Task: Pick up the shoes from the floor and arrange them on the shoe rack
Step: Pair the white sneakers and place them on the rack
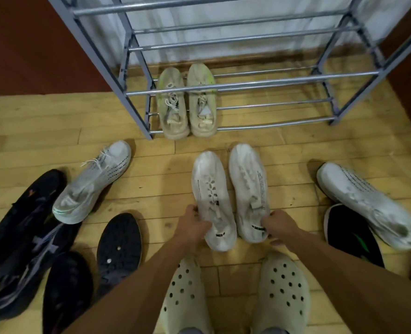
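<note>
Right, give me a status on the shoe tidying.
Done: one beige pair sits on the rack's bottom shelf. In hand: the left hand and right hand each grip a heel of the white pair. To do: the left white shoe, the right white shoe and the dark shoes lie on the floor.

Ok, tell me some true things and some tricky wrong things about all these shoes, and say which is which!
1. The left hand and right hand grip the white pair, one shoe each. True.
2. Three pairs sit on the shoe rack. False: only one beige pair sits there, on the bottom shelf.
3. The person is barefoot. False: the feet wear pale clogs with holes.
4. One black shoe lies sole up on the floor. True.
</note>
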{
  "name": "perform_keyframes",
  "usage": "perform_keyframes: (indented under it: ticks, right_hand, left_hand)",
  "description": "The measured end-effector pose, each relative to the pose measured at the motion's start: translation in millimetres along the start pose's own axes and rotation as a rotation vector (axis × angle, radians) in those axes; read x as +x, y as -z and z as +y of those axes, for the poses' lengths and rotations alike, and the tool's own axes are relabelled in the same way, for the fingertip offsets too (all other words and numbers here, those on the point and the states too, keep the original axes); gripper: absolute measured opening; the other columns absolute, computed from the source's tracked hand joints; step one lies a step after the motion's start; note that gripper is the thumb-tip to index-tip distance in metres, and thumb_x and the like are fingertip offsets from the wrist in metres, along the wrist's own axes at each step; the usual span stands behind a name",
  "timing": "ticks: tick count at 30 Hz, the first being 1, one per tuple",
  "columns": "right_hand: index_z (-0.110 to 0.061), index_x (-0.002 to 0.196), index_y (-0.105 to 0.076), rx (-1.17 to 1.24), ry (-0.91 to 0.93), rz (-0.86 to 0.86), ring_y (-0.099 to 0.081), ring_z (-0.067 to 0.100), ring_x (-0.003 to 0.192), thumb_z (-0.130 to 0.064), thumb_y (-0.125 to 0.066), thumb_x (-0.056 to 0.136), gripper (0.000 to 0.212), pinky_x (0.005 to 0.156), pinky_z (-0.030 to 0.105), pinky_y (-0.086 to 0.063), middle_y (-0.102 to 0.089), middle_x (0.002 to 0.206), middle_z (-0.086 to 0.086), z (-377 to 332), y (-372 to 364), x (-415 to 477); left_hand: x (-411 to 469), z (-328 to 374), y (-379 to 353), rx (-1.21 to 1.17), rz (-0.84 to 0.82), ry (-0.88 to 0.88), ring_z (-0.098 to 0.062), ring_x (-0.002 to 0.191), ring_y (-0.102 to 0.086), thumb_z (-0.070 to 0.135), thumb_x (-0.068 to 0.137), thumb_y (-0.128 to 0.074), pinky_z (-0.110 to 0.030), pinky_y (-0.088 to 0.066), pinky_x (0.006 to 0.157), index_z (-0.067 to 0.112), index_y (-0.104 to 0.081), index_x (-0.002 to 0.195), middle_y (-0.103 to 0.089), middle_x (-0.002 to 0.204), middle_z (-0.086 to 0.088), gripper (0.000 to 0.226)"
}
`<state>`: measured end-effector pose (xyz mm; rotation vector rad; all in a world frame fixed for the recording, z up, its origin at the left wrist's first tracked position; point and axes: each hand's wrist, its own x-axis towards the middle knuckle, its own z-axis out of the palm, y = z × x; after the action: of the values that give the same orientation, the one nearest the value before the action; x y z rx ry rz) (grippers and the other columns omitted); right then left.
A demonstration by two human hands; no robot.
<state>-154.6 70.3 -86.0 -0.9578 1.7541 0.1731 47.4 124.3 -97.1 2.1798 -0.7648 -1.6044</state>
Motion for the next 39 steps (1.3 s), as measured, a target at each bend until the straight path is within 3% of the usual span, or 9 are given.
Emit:
perform_keyframes:
  ticks: [3,7,12,17,22,27,33,36,39]
  right_hand:
    - [0.006,0.090,-0.056,0.103,-0.074,-0.009,-0.054,0.025,0.056,0.001,-0.055,0.089,0.005,0.061,0.037,-0.051,-0.056,0.067,0.014,-5.4,0.0,6.7]
    - [0.008,0.091,-0.061,0.154,-0.070,-0.026,-0.056,0.023,0.055,0.001,-0.062,0.082,0.012,0.051,0.029,-0.050,-0.062,0.078,0.018,-7.5,5.2,4.7]
    - [0.001,0.065,-0.056,0.180,-0.025,-0.081,-0.059,0.024,0.063,0.013,-0.065,0.077,0.019,0.060,0.036,-0.054,-0.059,0.077,0.015,-17.9,19.7,-11.8]
    - [0.002,0.067,-0.057,0.051,0.065,-0.090,-0.060,0.027,0.084,0.014,-0.058,0.082,0.019,0.079,0.040,-0.057,-0.057,0.076,0.013,-41.2,74.7,-41.6]
    - [0.005,0.078,-0.058,0.040,0.064,-0.032,-0.058,0.027,0.071,0.014,-0.053,0.086,0.012,0.051,0.043,-0.059,-0.058,0.089,0.017,-49.1,148.6,-94.6]
    - [0.007,0.117,-0.057,0.003,0.118,0.037,-0.061,0.032,0.091,0.011,-0.052,0.088,0.030,0.062,0.042,-0.058,-0.055,0.120,0.020,-59.2,212.7,-120.7]
    - [0.005,0.092,-0.059,0.204,0.110,0.064,-0.062,0.034,0.096,0.010,-0.053,0.087,0.009,0.073,0.043,-0.058,-0.058,0.113,0.021,-45.6,231.0,-84.4]
    - [0.007,0.102,-0.058,0.307,0.122,0.169,-0.065,0.031,0.086,0.006,-0.061,0.084,0.019,0.055,0.035,-0.060,-0.061,0.109,0.023,-43.1,227.0,-40.5]
    - [0.004,0.088,-0.062,0.411,0.140,0.232,-0.067,0.028,0.076,0.004,-0.063,0.082,0.006,0.045,0.028,-0.058,-0.064,0.099,0.020,-52.8,226.6,-0.8]
  left_hand:
    - [-1.9,-7.0,1.0,-0.157,-0.089,0.085,-0.025,0.071,-0.064,0.008,0.072,-0.070,-0.031,-0.051,0.055,0.033,-0.034,0.123,-0.067,0.100,-0.013,0.067]
    - [-4.4,-8.8,-4.2,-0.175,-0.076,0.041,-0.023,0.067,-0.060,-0.003,0.066,-0.072,-0.026,-0.049,0.051,0.031,-0.036,0.119,-0.067,0.093,-0.016,0.073]
    - [-17.5,5.4,-0.9,-0.193,0.077,0.060,-0.019,0.072,-0.063,-0.002,0.065,-0.072,-0.025,-0.050,0.047,0.023,-0.044,0.111,-0.064,0.089,-0.007,0.060]
    - [-40.9,44.0,6.8,-0.202,-0.017,0.058,-0.016,0.072,-0.066,-0.006,0.067,-0.068,-0.023,-0.052,0.046,0.006,-0.067,0.095,-0.070,0.081,-0.003,0.031]
    - [-73.1,109.7,-8.0,-0.210,-0.103,-0.035,-0.023,0.075,-0.065,-0.006,0.070,-0.067,-0.037,-0.057,0.071,0.005,-0.065,0.087,-0.068,0.082,-0.009,0.020]
    - [-90.2,172.2,-25.3,-0.220,-0.205,-0.132,-0.029,0.085,-0.065,-0.008,0.071,-0.064,-0.038,-0.057,0.073,0.003,-0.062,0.084,-0.066,0.090,-0.013,0.017]
    - [-55.9,203.6,-50.9,-0.248,-0.188,-0.179,-0.020,0.075,-0.064,-0.005,0.072,-0.064,-0.026,-0.054,0.055,0.007,-0.067,0.087,-0.067,0.087,-0.008,0.018]
    - [-22.2,216.0,-55.4,-0.223,-0.156,-0.215,-0.017,0.078,-0.065,0.000,0.071,-0.062,-0.024,-0.054,0.058,0.014,-0.071,0.089,-0.070,0.086,-0.002,0.025]
    - [15.7,233.9,-58.4,-0.213,-0.104,-0.249,-0.015,0.078,-0.066,0.001,0.069,-0.061,-0.022,-0.053,0.055,0.022,-0.072,0.080,-0.072,0.079,0.002,0.026]
